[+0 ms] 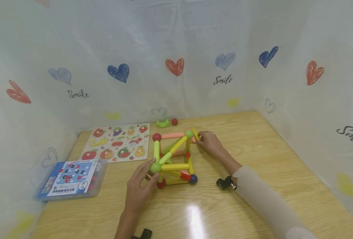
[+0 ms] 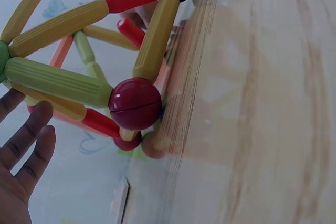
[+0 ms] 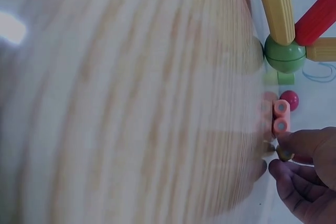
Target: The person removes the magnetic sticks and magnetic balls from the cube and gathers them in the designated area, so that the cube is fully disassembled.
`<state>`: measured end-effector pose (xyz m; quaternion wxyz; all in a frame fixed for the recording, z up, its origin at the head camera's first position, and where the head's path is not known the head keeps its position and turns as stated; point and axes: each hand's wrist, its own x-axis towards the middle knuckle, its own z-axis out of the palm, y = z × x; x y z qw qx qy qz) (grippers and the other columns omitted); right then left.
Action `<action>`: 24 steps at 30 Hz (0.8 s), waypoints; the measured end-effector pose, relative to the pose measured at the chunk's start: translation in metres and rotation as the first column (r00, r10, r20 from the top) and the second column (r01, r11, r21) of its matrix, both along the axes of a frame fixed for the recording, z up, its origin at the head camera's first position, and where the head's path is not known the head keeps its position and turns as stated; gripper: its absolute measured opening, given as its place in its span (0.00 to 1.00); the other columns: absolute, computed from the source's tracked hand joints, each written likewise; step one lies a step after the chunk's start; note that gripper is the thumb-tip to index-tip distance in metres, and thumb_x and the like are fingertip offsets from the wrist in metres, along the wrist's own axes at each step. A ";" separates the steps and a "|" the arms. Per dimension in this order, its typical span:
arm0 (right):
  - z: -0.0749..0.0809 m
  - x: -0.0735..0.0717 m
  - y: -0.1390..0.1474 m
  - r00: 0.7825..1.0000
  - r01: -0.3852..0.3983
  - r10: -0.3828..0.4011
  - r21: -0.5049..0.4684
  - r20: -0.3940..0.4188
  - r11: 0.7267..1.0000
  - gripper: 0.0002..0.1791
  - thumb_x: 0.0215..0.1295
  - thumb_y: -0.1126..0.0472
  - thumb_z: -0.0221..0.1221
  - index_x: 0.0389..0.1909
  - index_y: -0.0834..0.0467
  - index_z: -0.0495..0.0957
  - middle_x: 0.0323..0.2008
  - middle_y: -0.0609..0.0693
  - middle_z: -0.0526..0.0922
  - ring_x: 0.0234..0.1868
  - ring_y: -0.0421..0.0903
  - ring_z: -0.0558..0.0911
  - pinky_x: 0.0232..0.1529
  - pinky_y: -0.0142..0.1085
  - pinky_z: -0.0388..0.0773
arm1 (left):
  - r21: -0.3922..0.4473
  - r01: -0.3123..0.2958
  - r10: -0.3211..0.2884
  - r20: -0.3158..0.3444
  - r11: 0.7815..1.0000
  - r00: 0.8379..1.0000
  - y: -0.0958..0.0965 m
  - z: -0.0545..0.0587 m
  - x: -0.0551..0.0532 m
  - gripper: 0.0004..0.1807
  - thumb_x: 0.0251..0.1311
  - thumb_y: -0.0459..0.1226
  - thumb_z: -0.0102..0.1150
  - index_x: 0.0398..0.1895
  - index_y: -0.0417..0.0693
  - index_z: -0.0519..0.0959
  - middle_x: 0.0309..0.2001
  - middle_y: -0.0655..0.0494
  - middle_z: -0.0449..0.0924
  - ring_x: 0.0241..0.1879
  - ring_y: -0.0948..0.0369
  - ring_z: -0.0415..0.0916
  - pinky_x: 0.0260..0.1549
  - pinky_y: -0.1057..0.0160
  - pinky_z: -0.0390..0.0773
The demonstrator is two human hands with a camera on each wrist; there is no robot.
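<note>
A frame of magnetic rods and balls (image 1: 174,167) stands on the table, its sticks yellow, green, pink and red. At its near upper left corner my left hand (image 1: 138,184) holds a green ball (image 1: 155,167) between thumb and fingers. The left wrist view shows these fingers (image 2: 32,142) beside a green rod (image 2: 58,82) that runs to a dark red ball (image 2: 135,104). Beyond the far right corner, my right hand (image 1: 210,143) pinches a yellow magnetic rod (image 1: 196,134). Two pink rods (image 3: 281,116) lie near those fingertips in the right wrist view.
A fruit puzzle board (image 1: 116,142) lies at the back left, with a clear plastic box (image 1: 71,179) in front of it. Behind the frame sit a green curved piece (image 1: 162,123) and a red ball (image 1: 174,122). A heart-printed curtain (image 1: 176,89) encloses the table.
</note>
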<state>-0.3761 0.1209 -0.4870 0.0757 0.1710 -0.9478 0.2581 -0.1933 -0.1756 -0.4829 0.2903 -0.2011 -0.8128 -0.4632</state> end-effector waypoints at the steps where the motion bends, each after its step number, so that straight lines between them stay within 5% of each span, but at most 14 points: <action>1: 0.000 0.000 0.000 1.000 0.002 -0.002 0.001 0.003 1.000 0.18 0.63 0.60 0.69 0.47 0.69 0.82 0.32 0.57 0.83 0.31 0.48 0.79 0.32 0.39 0.79 | 0.003 0.004 -0.004 -0.003 1.000 1.000 0.000 0.000 0.000 0.30 0.56 0.28 0.70 0.64 0.46 0.77 0.58 0.52 0.78 0.40 0.61 0.76 0.35 0.66 0.80; 15: 0.004 0.010 0.000 0.999 0.013 -0.012 -0.018 0.036 1.000 0.18 0.66 0.60 0.66 0.49 0.69 0.80 0.33 0.55 0.85 0.34 0.48 0.82 0.35 0.40 0.82 | 0.012 0.014 -0.014 -0.013 1.000 1.000 0.001 0.000 0.003 0.30 0.56 0.28 0.70 0.64 0.46 0.77 0.58 0.51 0.78 0.40 0.58 0.76 0.36 0.67 0.80; 24: 0.025 0.042 0.005 0.998 -0.063 0.063 -0.037 -0.004 0.997 0.13 0.68 0.61 0.64 0.48 0.65 0.83 0.37 0.52 0.86 0.36 0.45 0.84 0.37 0.39 0.82 | 0.004 0.008 -0.008 0.022 1.000 1.000 -0.002 -0.001 0.001 0.30 0.60 0.30 0.68 0.67 0.50 0.76 0.59 0.55 0.77 0.40 0.61 0.76 0.35 0.66 0.80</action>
